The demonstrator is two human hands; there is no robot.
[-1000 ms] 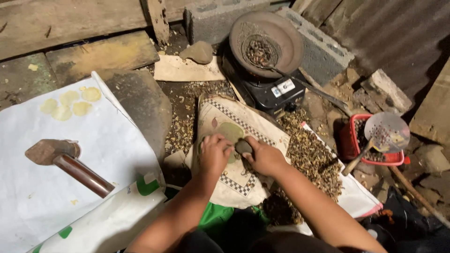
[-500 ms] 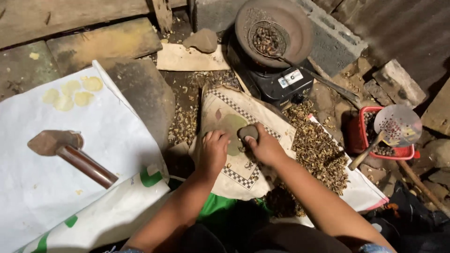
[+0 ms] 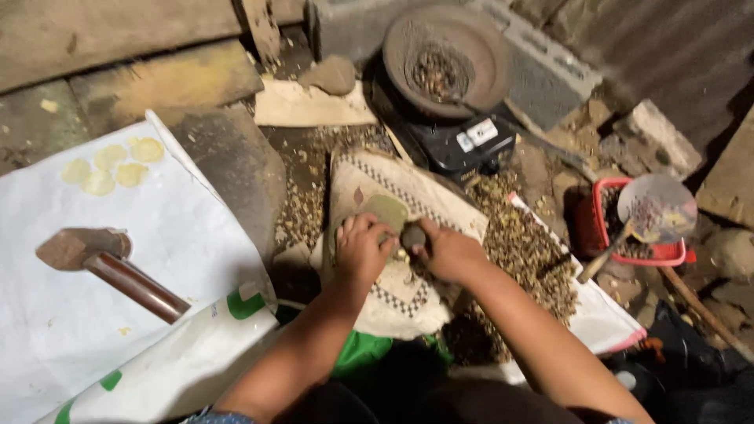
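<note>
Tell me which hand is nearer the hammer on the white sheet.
Left. The left hand rests on the patterned cloth, on the side toward the hammer, though well apart from it. The right hand, gripping a dark stone, lies farther away.

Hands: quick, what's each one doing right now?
Left hand: fingers curled down on the patterned cloth; grip cannot be told.
Right hand: closed around a small dark stone.
</note>
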